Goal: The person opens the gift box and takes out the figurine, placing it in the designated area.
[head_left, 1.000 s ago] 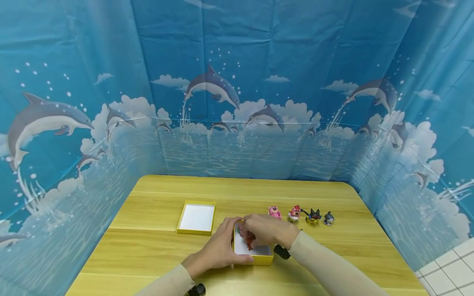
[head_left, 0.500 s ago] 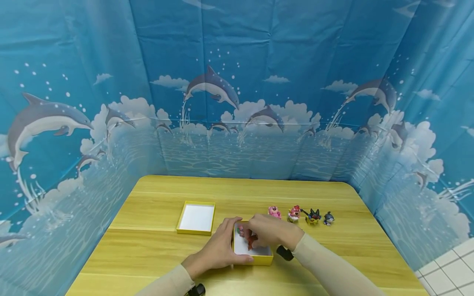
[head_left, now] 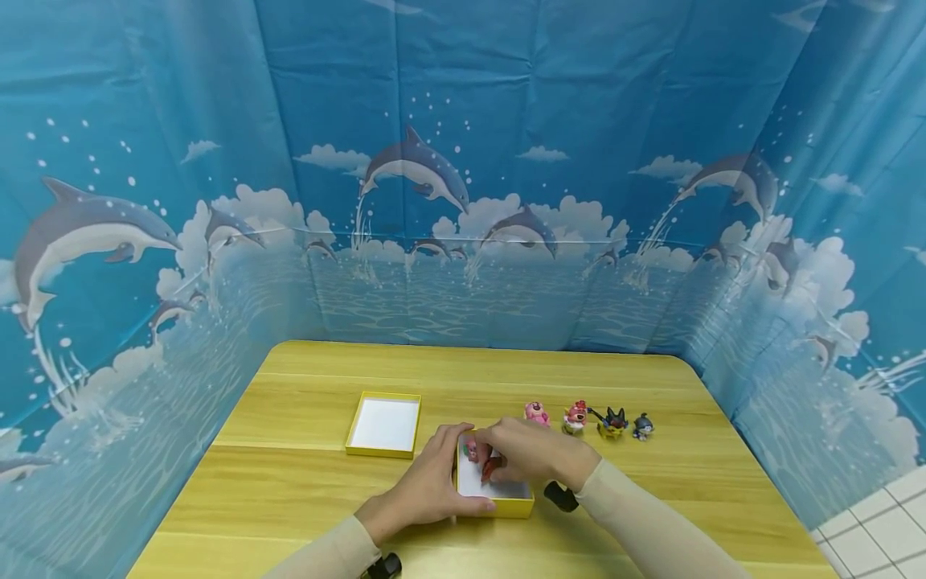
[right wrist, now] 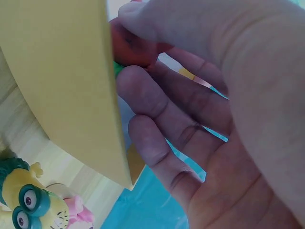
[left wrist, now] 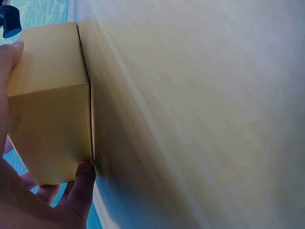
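My left hand [head_left: 434,490] grips an open yellow box [head_left: 514,509] on the wooden table, its thumb along the near side and its fingers at the left wall. Smooth outer walls of that box [left wrist: 52,129] show in the left wrist view. Inside the box, my right hand [head_left: 534,452] pinches a small reddish-brown figurine [head_left: 489,469] between thumb and fingers. The right wrist view shows this figurine [right wrist: 133,47] close up, partly hidden by the fingers and the box wall. Beside it in the box lies a pinkish figurine [head_left: 473,451].
A yellow-rimmed lid [head_left: 379,453] lies white inside up at the left. Several figurines stand right of the box: a pink bear [head_left: 536,413], a red-topped pink one [head_left: 575,418], a black-eared one [head_left: 612,424], a grey one [head_left: 642,427]. A goggled yellow figurine [right wrist: 33,200] stands near the box.
My right wrist has shifted slightly right, and the reddish-brown figurine has tilted a little in its fingers. More of the pinkish figurine shows. The left hand has stayed on the box.
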A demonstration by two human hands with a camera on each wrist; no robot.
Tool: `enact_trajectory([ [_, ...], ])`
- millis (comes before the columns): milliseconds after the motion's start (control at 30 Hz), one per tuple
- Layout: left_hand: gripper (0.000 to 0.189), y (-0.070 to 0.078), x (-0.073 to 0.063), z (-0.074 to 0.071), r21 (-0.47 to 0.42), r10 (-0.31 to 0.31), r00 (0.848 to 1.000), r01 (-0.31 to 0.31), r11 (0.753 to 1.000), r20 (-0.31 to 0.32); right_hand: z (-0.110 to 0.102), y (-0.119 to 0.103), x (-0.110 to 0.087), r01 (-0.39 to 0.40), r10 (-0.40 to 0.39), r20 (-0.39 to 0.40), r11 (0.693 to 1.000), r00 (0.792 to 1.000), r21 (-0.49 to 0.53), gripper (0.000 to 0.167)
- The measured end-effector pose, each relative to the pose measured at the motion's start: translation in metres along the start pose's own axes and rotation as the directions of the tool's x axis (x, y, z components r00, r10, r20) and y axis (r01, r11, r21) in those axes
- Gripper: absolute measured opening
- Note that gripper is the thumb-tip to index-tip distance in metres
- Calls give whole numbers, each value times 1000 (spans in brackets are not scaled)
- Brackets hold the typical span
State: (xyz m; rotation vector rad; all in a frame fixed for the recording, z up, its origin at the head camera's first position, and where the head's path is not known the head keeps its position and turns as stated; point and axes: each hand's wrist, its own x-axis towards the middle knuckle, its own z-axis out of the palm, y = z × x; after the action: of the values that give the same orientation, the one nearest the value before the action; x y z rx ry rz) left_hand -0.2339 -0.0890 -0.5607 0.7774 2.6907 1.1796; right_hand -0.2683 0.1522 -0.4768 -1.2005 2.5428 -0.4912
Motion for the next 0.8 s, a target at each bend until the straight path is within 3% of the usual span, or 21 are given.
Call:
enact_trajectory([
  [800, 129, 0, 0, 0, 4, -8, 1000, 8, 1000, -2, 4, 5, -11, 60, -62, -107, 998, 992, -21, 26],
])
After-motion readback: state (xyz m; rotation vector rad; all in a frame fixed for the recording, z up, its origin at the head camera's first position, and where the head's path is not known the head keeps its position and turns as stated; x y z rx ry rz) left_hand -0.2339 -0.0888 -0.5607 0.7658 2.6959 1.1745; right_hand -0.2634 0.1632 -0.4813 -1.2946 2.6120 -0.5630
